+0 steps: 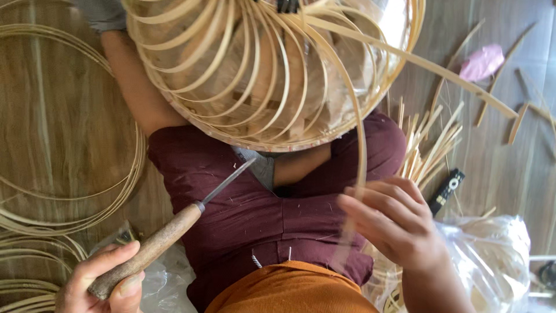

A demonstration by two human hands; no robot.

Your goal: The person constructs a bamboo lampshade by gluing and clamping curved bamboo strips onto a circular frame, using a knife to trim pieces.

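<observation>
My left hand (103, 281) at the lower left grips the wooden handle of a knife (174, 229), whose narrow blade points up and right over my maroon-clad lap. My right hand (394, 220) at the lower right pinches a thin bamboo strip (360, 139) that curves up into a round bamboo frame (260, 69) made of many bent strips. This frame rests over my knees at the top of the view. Knife and strip are apart.
Coiled bamboo strips (69, 174) lie on the wooden floor at left. A bundle of short bamboo sticks (431, 145), a black rectangular object (446, 188), a pink scrap (482, 62) and loose slats lie at right. Clear plastic bags (492, 255) sit near my right arm.
</observation>
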